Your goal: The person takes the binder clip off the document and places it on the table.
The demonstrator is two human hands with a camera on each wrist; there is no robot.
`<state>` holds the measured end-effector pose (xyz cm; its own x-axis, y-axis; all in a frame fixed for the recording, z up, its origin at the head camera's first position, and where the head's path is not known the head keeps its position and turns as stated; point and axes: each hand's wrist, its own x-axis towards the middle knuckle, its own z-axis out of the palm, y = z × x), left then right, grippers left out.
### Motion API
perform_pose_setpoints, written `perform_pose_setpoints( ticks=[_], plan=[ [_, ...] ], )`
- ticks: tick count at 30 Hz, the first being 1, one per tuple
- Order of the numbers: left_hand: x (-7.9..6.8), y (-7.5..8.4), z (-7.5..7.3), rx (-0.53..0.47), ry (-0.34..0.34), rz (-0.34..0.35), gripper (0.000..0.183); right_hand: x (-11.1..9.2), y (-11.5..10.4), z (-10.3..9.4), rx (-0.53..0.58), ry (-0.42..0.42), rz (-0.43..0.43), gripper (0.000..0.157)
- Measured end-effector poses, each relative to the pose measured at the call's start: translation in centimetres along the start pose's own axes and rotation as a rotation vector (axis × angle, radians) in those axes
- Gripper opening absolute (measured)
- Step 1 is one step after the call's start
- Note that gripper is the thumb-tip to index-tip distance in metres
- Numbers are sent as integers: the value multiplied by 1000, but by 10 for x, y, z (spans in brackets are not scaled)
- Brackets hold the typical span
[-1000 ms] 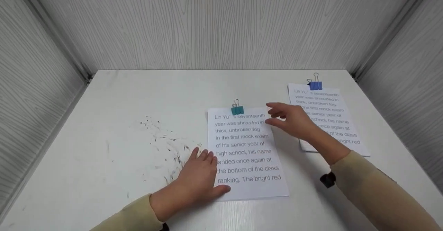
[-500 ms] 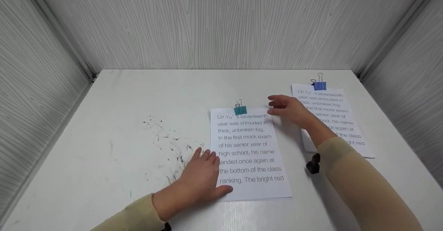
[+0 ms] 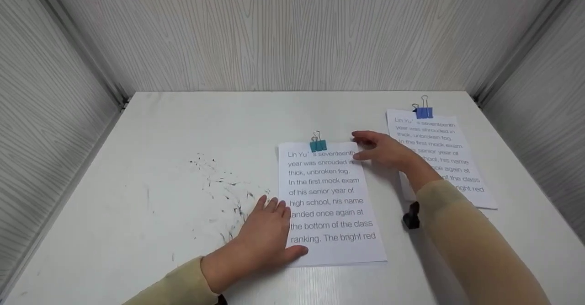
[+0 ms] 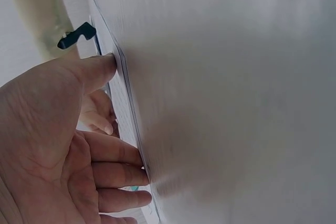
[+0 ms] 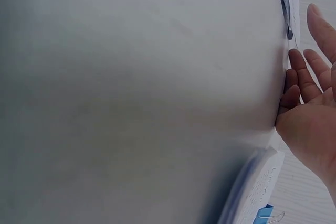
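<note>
A stack of printed paper lies on the white table, a teal binder clip at its top edge. My left hand rests along the stack's left side, fingers extended at the edge and thumb over the lower left corner. In the left wrist view, the thumb and fingertips meet the stack's thin side. My right hand is at the upper right corner, thumb and fingers spread apart and loosely bent, the thumb tip right at the paper's edge. The right wrist view shows the right palm low beside the table surface.
A second printed stack with a blue-purple binder clip lies to the right, partly behind the right forearm. Dark scuff marks cover the table left of the first stack. Grey wood-grain panels enclose the back and sides.
My right hand has shifted slightly toward the upper right corner of the near stack, and its forearm has swung inward. The left hand keeps its place. The head view has shifted slightly.
</note>
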<state>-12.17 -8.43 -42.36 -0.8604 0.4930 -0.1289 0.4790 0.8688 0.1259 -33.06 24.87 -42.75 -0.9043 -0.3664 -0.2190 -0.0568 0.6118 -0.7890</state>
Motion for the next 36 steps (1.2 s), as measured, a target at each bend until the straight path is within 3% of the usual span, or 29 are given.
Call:
perform_pose_setpoints(
  ticks=[19, 36],
  plan=[
    [1, 0, 0, 10, -4, 4, 99, 3, 0, 5, -100, 19, 46, 85],
    [3, 0, 1, -2, -2, -2, 99, 1, -1, 5, -102, 27, 48, 83]
  ],
)
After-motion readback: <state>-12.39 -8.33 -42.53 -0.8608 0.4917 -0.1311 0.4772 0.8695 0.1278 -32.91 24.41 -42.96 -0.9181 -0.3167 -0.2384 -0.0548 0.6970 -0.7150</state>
